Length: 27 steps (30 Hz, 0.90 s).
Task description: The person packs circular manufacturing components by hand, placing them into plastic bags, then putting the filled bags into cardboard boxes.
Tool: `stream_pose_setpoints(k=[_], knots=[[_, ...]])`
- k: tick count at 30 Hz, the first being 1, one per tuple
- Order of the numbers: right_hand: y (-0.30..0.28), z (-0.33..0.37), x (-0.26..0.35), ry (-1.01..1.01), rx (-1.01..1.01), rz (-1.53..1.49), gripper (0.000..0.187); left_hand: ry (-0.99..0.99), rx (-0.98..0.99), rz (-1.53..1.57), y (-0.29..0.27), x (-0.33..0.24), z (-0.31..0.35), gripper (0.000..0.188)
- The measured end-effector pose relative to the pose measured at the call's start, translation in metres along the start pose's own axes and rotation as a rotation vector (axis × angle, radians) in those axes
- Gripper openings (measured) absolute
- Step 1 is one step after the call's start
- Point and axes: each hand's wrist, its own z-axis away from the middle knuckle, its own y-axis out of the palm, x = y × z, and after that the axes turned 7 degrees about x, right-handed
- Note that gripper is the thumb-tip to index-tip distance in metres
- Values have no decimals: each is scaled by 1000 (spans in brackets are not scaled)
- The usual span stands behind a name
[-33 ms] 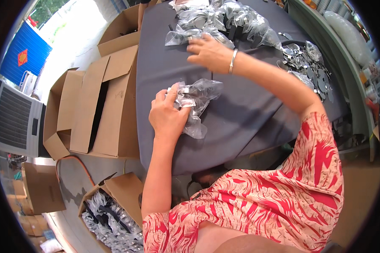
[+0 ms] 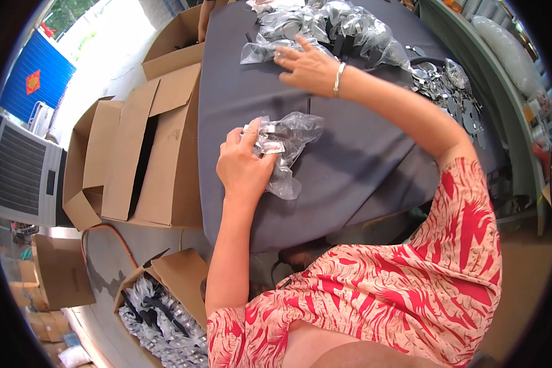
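My left hand [image 2: 245, 161] is closed over clear plastic bags with shiny metal parts [image 2: 294, 132] on the grey cloth-covered table. Its thumb and fingers press on the near-left side of this bundle. A thin dark rod [image 2: 309, 106] shows just beyond the bundle. Farther off, my right hand [image 2: 310, 66] has its fingers spread and holds nothing that I can see. It is nearest to a clear bag [image 2: 257, 53] at the front of a pile of bagged metal and black parts [image 2: 356, 27]; whether the fingertips touch it, I cannot tell.
Loose flat metal pieces [image 2: 457, 92] lie at the table's right. Large cardboard boxes [image 2: 184, 141] stand against its left edge. A lower open box [image 2: 184, 270] holds bagged parts. Another person's arm [image 2: 206, 21] shows at the far left corner. A grey shelf edge [image 2: 484, 67] runs along the right.
My right hand has shifted slightly to the right, its fingers now more spread and less blurred. My left hand and the bundle have stayed nearly in place.
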Motion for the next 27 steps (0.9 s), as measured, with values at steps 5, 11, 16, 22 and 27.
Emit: stream_pose_setpoints(k=[5, 11, 16, 22, 27], knots=[[32, -3, -51, -134, 184, 222, 13, 31, -32, 11, 1, 2, -3, 50], [-18, -9, -46, -164, 139, -25, 14, 11, -45, 22, 4, 9, -2, 50], [-16, -21, 17, 59, -3, -842, 31, 20, -36, 25, 4, 8, -1, 52], [-5, 3, 41, -289, 317, -1503, 52, 13, -169, 209, 7, 7, 0, 59], [-4, 5, 60, -114, 178, -1498, 50, -40, -195, 464, 15, 17, 6, 64]])
